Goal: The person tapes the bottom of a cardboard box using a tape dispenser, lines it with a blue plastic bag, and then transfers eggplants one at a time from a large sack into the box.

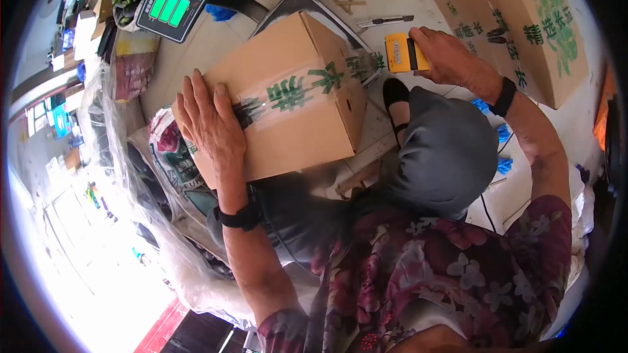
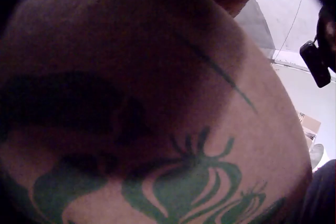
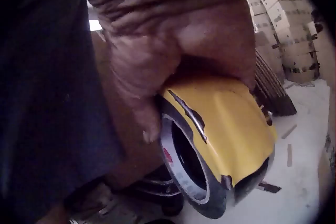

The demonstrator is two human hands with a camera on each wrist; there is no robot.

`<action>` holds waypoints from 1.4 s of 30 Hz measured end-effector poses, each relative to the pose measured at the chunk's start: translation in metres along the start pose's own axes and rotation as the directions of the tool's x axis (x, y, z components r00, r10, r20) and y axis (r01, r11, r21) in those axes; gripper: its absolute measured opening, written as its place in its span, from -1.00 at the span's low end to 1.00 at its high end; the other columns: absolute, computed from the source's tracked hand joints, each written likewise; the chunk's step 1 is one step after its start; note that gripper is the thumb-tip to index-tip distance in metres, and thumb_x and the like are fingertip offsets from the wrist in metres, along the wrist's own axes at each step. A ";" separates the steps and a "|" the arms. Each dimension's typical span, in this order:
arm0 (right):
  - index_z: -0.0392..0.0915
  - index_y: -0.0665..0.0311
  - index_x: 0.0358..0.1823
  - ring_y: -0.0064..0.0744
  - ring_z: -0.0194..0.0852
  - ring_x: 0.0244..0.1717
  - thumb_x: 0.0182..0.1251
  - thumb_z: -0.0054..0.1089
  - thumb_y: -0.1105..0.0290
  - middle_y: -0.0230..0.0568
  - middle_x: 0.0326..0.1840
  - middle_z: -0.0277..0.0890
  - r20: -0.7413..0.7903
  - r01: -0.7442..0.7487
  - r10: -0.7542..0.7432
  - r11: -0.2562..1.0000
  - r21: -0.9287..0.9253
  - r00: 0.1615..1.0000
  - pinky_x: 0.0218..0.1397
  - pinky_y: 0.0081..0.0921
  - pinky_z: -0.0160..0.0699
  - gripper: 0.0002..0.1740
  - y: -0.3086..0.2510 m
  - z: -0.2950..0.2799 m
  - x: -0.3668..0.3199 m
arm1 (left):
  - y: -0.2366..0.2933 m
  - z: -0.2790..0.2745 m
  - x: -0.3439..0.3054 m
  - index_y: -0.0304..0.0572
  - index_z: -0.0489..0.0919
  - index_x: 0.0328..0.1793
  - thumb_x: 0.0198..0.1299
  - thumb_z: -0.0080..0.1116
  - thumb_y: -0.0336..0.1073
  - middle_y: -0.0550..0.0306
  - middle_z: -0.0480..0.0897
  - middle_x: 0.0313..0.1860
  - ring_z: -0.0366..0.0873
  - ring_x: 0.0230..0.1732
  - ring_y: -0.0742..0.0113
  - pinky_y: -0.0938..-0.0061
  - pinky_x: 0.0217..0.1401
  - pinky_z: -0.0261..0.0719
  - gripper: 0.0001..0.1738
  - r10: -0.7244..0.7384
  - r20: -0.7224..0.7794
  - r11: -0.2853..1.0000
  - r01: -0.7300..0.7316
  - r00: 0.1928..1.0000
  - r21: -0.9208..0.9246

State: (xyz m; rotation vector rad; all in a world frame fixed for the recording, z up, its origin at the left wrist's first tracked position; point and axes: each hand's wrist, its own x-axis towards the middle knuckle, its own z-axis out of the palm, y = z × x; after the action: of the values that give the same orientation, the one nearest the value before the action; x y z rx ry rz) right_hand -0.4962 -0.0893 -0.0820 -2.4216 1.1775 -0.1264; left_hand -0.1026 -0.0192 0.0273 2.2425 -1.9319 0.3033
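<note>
A closed cardboard box with green printed characters and a strip of clear tape over its top sits tilted in front of the person. The left hand rests on its left end, fingers stretched out over the top. Green printing on the cardboard fills most of the left wrist view. To the right of the box, the right hand grips a yellow tape dispenser, held apart from the box. In the right wrist view a roll of tape shows inside the yellow dispenser cover.
Under the box's far side is a scale platform, its lit display at the upper left. A knife-like tool lies on the floor beyond the dispenser. Another printed box stands at the right. Plastic sheeting runs along the left.
</note>
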 end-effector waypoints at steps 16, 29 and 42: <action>0.19 0.38 0.20 0.19 0.52 0.04 -0.07 0.58 0.26 0.19 0.01 0.47 0.126 -0.147 0.128 0.978 0.148 0.984 0.11 -0.15 0.57 -0.13 0.034 -0.028 -0.036 | 0.002 -0.004 0.001 -0.29 0.36 0.43 0.48 -0.24 -0.02 -0.14 0.37 0.41 0.19 0.45 -0.12 0.11 0.53 0.03 -0.42 0.031 -0.016 0.999 -0.031 0.999 -0.008; 0.22 0.32 0.18 0.10 0.56 -0.02 -0.08 0.52 0.41 0.10 -0.08 0.50 0.078 0.033 -0.024 0.992 -0.124 0.997 -0.04 -0.13 0.62 -0.20 0.016 -0.054 -0.033 | 0.000 -0.002 0.003 -0.21 0.33 0.47 0.49 -0.23 0.00 -0.12 0.35 0.44 0.17 0.47 -0.11 0.12 0.53 0.05 -0.41 0.025 -0.007 0.999 -0.026 1.000 -0.019; 0.33 0.42 -0.03 0.15 0.57 -0.20 -0.14 0.23 0.64 0.10 -0.37 0.53 0.335 -0.020 0.054 0.994 -0.104 0.941 -0.22 -0.05 0.50 -0.47 -0.059 -0.046 0.042 | 0.002 0.002 0.002 -0.14 0.36 0.46 0.47 -0.24 0.01 -0.10 0.36 0.44 0.18 0.46 -0.13 0.08 0.53 0.02 -0.42 0.006 -0.036 1.000 -0.005 0.999 0.006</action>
State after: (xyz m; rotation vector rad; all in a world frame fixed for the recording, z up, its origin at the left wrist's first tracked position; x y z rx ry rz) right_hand -0.4388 -0.1058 -0.0205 -2.3784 1.0906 0.3548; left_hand -0.1042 -0.0218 0.0263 2.2203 -1.9222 0.3481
